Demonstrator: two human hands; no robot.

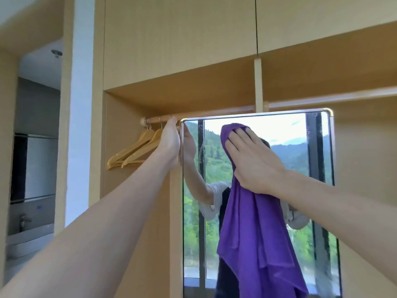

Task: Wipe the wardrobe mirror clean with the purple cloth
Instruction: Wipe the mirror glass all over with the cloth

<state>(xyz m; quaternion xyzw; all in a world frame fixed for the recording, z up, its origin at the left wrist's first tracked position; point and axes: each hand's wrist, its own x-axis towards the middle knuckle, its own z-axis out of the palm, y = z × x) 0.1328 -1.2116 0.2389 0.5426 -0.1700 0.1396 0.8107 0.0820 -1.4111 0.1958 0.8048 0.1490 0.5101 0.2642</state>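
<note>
Right hand, fingers spread flat, presses the cloth against the upper mirror; its loose length hangs below the palm. Left hand grips the mirror's edge, steadying it. Even overlapping strokes suit best.

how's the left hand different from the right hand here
The left hand grips the left edge of the metal-framed wardrobe mirror, edge-on and without cloth. The right hand lies flat, fingers spread, pressing the purple cloth against the glass near the top. Both are bare, with arms reaching up to the mirror.
</note>
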